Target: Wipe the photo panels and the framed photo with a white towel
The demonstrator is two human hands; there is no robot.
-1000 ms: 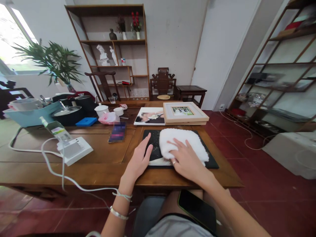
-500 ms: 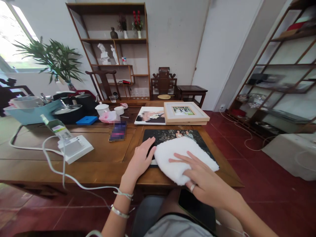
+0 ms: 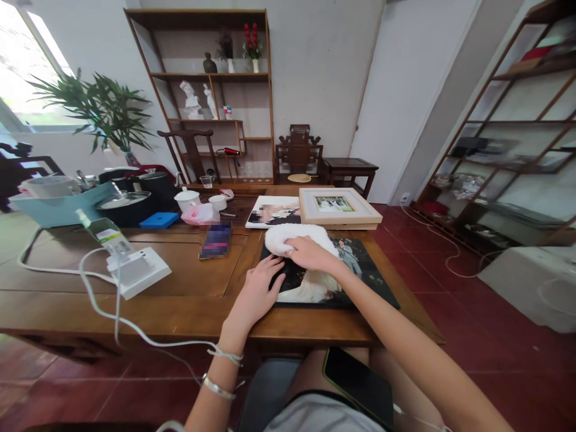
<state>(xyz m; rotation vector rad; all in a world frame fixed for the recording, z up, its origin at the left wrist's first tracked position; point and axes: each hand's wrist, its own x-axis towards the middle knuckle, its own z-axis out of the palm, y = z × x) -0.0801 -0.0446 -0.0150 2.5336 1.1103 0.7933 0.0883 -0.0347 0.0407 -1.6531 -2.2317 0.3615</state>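
Note:
A dark photo panel (image 3: 360, 273), printed with a couple in wedding clothes, lies flat near the front edge of the wooden table. My left hand (image 3: 260, 282) rests on its left edge, fingers stretched out and holding nothing. On the panel's far left part is a fluffy white cloth (image 3: 308, 233). My right hand (image 3: 310, 253) grips this cloth against the surface, its fingers bent into the fabric and partly hidden. The cloth covers part of the picture, including one person's upper body.
Behind the panel lie a white-edged photo print (image 3: 274, 213) and a pale wooden frame (image 3: 342, 207). A phone (image 3: 216, 240), a white box (image 3: 139, 273) with cables, cups and a blue basin (image 3: 58, 207) stand to the left. Another phone (image 3: 359, 384) lies on my lap.
My right hand has moved the cloth from the panel's near right part to its far left, uncovering the middle and right of the picture. My left hand has stayed nearly in place.

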